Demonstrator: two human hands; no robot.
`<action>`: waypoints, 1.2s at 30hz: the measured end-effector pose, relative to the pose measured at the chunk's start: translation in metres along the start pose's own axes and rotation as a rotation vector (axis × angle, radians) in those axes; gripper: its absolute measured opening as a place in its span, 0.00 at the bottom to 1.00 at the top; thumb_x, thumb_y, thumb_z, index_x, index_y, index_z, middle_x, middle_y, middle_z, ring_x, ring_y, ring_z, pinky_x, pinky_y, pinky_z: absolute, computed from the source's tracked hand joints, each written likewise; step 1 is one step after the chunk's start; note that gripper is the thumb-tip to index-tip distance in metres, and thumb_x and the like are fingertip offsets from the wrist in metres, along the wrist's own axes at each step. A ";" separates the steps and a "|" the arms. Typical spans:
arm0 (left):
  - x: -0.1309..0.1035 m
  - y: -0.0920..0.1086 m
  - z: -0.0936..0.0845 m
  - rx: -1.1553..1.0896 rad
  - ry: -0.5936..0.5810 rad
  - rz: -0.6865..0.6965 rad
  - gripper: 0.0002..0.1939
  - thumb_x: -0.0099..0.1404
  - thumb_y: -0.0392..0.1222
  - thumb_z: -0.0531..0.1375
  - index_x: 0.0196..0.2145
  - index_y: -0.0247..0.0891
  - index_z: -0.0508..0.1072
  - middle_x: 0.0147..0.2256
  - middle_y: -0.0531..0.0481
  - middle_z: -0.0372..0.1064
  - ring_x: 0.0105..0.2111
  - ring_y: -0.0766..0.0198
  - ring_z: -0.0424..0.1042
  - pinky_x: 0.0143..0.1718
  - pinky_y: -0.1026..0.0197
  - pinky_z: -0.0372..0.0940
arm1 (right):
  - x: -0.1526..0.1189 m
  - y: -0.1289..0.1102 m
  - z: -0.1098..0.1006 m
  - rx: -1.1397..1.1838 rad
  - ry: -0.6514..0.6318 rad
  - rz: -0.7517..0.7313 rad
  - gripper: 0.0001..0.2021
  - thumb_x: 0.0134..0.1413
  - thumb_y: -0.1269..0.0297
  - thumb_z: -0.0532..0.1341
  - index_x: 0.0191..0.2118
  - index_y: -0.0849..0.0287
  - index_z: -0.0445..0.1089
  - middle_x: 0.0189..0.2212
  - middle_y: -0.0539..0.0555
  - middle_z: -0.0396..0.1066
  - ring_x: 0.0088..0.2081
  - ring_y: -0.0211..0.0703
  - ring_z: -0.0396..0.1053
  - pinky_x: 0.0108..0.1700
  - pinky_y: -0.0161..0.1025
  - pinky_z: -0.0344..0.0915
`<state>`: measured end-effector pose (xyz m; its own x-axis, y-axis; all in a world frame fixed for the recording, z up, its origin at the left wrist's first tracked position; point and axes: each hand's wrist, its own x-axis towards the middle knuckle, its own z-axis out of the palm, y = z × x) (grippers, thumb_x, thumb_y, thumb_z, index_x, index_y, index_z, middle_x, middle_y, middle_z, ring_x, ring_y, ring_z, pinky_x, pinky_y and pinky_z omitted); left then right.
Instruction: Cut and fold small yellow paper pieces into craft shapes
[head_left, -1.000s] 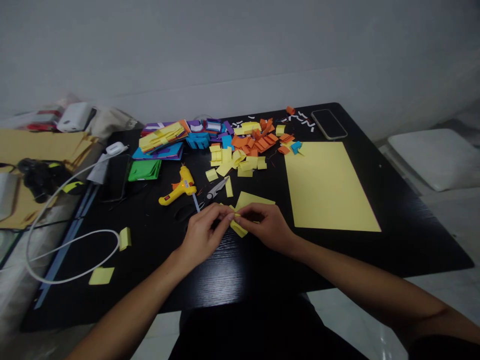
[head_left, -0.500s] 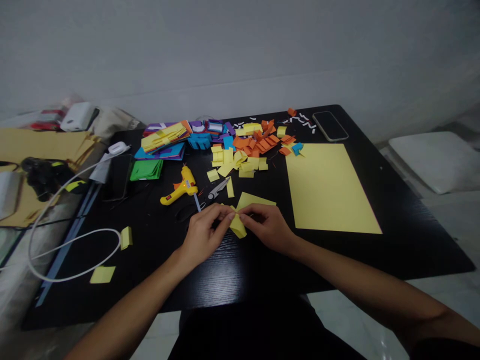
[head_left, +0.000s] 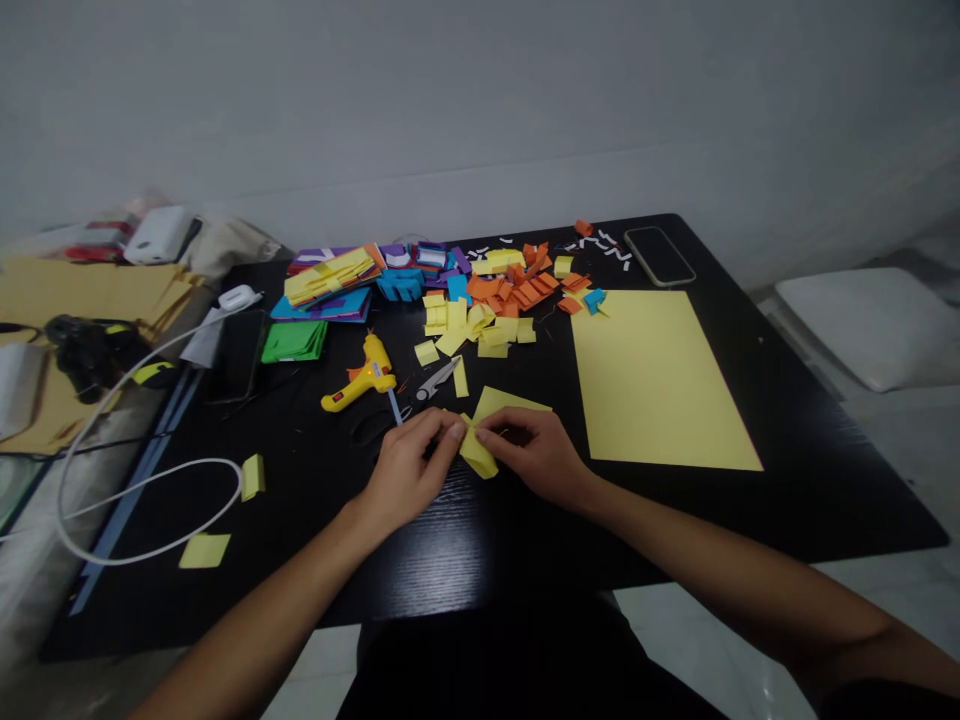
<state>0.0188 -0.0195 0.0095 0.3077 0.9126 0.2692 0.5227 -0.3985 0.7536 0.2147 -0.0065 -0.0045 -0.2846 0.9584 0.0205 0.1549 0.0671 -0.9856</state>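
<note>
While both hands keep to nearly the same spot, the folded yellow paper (head_left: 479, 458) between them shows a broader face than a second ago. Looks turned or creased in place, so shaping seems unfinished. Fingers of left hand (head_left: 409, 465) and right hand (head_left: 541, 458) pinch its upper end, near side of flat yellow card (head_left: 506, 400); can't tell if it touches the counter (head_left: 322, 540).
</note>
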 end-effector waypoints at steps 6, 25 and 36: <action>0.001 0.000 0.001 -0.031 -0.034 -0.006 0.05 0.71 0.38 0.59 0.36 0.37 0.72 0.30 0.53 0.70 0.30 0.67 0.71 0.34 0.65 0.66 | 0.002 0.000 0.000 0.020 0.002 0.001 0.07 0.57 0.61 0.66 0.34 0.60 0.78 0.31 0.53 0.79 0.32 0.42 0.75 0.35 0.37 0.71; 0.003 -0.001 0.001 -0.165 -0.171 -0.255 0.10 0.69 0.47 0.61 0.36 0.37 0.77 0.30 0.52 0.75 0.30 0.65 0.72 0.31 0.65 0.64 | 0.002 0.007 0.002 0.076 0.021 -0.003 0.08 0.58 0.61 0.67 0.42 0.57 0.78 0.34 0.52 0.80 0.36 0.43 0.77 0.39 0.38 0.72; 0.003 -0.003 -0.003 -0.117 -0.250 -0.212 0.12 0.71 0.46 0.59 0.35 0.37 0.77 0.28 0.54 0.74 0.27 0.67 0.70 0.28 0.67 0.60 | 0.002 0.006 0.000 -0.038 0.008 -0.045 0.05 0.59 0.64 0.66 0.39 0.57 0.80 0.36 0.53 0.81 0.38 0.44 0.79 0.42 0.40 0.73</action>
<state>0.0155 -0.0147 0.0097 0.3952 0.9175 -0.0451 0.5058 -0.1764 0.8444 0.2151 -0.0045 -0.0108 -0.2849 0.9563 0.0658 0.1776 0.1201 -0.9767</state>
